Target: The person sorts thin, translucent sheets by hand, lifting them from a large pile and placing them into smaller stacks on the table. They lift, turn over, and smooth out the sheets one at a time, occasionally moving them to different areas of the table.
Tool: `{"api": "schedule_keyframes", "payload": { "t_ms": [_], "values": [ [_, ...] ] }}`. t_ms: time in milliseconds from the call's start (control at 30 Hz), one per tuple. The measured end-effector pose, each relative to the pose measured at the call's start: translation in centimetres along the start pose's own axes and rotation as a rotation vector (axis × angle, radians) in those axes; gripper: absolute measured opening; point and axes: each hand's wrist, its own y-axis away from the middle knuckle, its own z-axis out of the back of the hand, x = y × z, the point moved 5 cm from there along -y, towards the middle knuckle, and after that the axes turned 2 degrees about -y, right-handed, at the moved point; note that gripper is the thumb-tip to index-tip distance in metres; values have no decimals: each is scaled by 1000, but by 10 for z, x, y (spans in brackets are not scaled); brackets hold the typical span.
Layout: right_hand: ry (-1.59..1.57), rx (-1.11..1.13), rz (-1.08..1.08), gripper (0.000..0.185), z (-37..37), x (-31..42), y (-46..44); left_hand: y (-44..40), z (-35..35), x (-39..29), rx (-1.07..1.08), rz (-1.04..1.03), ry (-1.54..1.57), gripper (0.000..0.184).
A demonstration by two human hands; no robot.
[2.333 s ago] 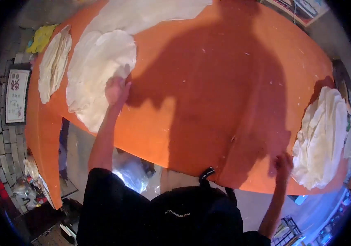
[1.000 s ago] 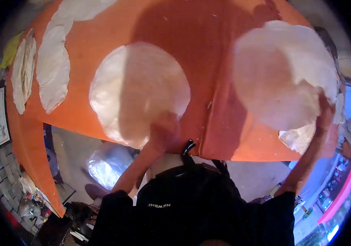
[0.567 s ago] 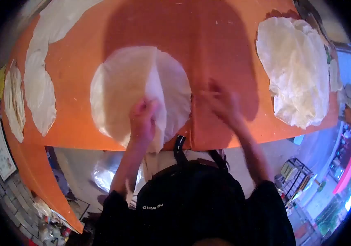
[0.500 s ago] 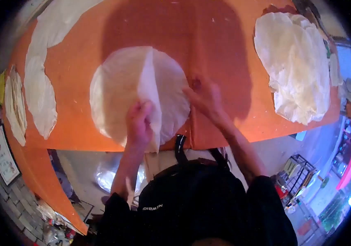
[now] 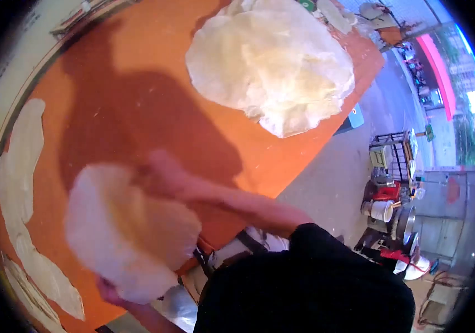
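Observation:
A thin round flatbread [image 5: 115,238], pale and floppy, is at the left near edge of the orange table, with a crease across it and its right part in shade. My left hand [image 5: 112,291] grips its near edge, the fingers partly hidden beneath the sheet. At the far edge of the same flatbread, my right hand [image 5: 162,175] appears closed on the rim, though motion blurs its fingers. A large pile of similar flatbreads [image 5: 271,61] lies farther back on the table, to the right of my right hand.
Long folded sheets [image 5: 21,161] lie along the left side of the orange table [image 5: 282,161]. On the right, beyond the table edge, stand a wire rack [image 5: 393,152], a white bucket [image 5: 382,211] and a red container [image 5: 387,191].
My view has turned to the right. The flatbread's raised flap has opened out. My left hand has moved to its near edge, my right hand to its far edge.

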Motion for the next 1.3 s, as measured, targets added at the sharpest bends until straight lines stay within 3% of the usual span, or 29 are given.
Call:
{"api": "schedule_keyframes", "payload": {
  "t_ms": [33,67,100,167,200,233,300,333,433,467,500,533,567,600,633,667,700,733,800,900,967,1000,1033,1067,1100,1133,1167,1233,1300],
  "values": [
    [-116,-3,-255,14,59,18,-1,-4,11,-13,-70,56,30,53],
    [-236,-8,-507,16,118,35,-3,-11,17,-20,-69,-102,42,59],
    [-234,-293,-358,16,166,-9,-2,-20,20,-23,-76,-175,64,64],
    [228,-442,-392,18,279,-16,10,-38,27,-31,-88,-235,111,71],
    [239,-593,-366,21,341,-37,25,-44,27,-34,-97,-220,136,74],
    [538,-698,-408,21,401,-44,46,-34,10,-56,-80,-588,-355,68],
    [906,-892,-403,37,485,-56,93,-52,-12,-73,-84,-81,362,58],
    [1088,-1048,-516,40,493,-35,108,-57,-35,-79,-77,188,707,54],
    [1009,-1095,-359,38,486,-25,135,-57,-100,-102,69,143,556,47],
    [801,-1037,-220,39,461,-31,127,-44,-140,-129,124,124,475,41],
    [559,-853,-443,37,417,-13,114,-26,-180,-156,177,105,394,35],
    [46,-603,-353,39,376,-25,105,-14,-212,-171,414,-25,266,22],
    [-396,-375,-613,48,322,-11,99,4,-244,-172,555,-83,82,17],
    [-393,-258,-736,56,287,8,100,22,-276,-173,691,-172,-106,13],
    [-606,-32,-703,63,255,19,103,42,-307,-174,815,-281,-272,10],
    [-712,40,-680,66,232,20,104,77,-341,-185,883,-189,-222,14],
    [-671,73,-642,62,225,31,101,100,-365,-188,988,-255,-183,14],
    [-518,159,-747,51,223,32,99,121,-381,-191,1090,-321,-144,16],
    [-321,-162,-291,35,231,13,101,153,-396,-200,1049,-415,-172,21],
    [120,13,-502,21,263,-15,91,162,-403,-183,1079,-381,-84,29],
    [-179,-88,-665,13,295,4,60,156,-393,-184,1065,-474,-172,32],
    [-330,-254,-502,13,320,31,38,152,-387,-184,1054,-521,-214,33],
    [-396,-461,-547,16,341,31,22,149,-373,-181,900,-659,-74,33],
    [-152,-400,-464,16,380,22,3,142,-371,-182,855,-600,-94,32],
    [248,-291,-149,13,417,13,-11,135,-367,-184,809,-537,-114,30],
    [43,-498,-473,13,452,3,-18,126,-362,-183,761,-471,-131,29],
    [-378,-607,-361,14,486,-25,-20,115,-355,-168,726,-403,-131,28],
    [-490,-761,-191,17,532,-52,-11,86,-336,-116,655,-265,-125,28],
    [-441,-797,-315,21,565,-113,14,68,-310,-86,597,-198,-210,27]
  ]
}}
